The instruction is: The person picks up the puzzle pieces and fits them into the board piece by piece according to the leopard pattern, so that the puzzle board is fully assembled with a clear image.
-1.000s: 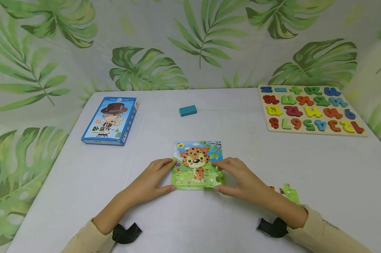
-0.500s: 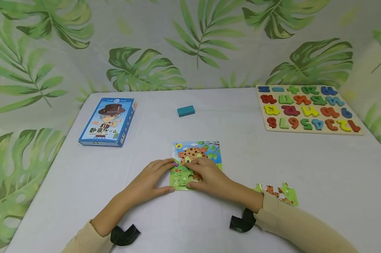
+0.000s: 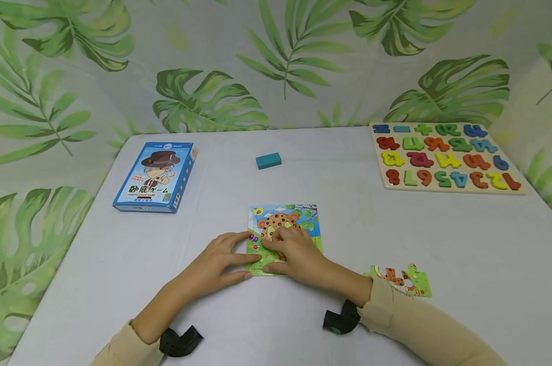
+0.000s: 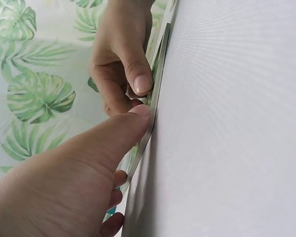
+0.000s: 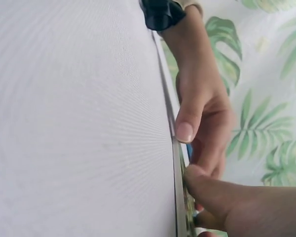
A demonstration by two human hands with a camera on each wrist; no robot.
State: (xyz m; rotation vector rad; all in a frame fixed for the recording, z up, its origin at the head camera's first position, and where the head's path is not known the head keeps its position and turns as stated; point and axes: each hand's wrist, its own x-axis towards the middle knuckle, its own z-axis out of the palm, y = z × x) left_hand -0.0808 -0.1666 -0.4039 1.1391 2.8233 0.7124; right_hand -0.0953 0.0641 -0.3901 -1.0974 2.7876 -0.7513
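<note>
A square jigsaw puzzle (image 3: 310,216) with a cartoon leopard lies on the white table. At its left side is my left hand (image 3: 218,256), fingers and thumb extended along the edge, one finger reaching onto the green lower-left corner. My right hand (image 3: 303,254) is over the puzzle's lower part. Its thumb and bent fingers pinch a green puzzle piece (image 3: 267,256) at the lower left, partly hidden by the fingers. In the right wrist view the puzzle's edge (image 5: 179,197) shows beside both hands. Loose leopard pieces (image 3: 417,282) lie right of the right forearm.
A blue card game box (image 3: 154,178) lies at the left. A small teal block (image 3: 268,160) sits behind the puzzle. At the far right is a wooden number board (image 3: 452,189). Leaf-print fabric (image 3: 211,96) hangs behind the table.
My right hand has carried the green piece from the puzzle's lower right to its lower left. A left finger has come down onto the lower-left corner. The loose pieces are now more visible.
</note>
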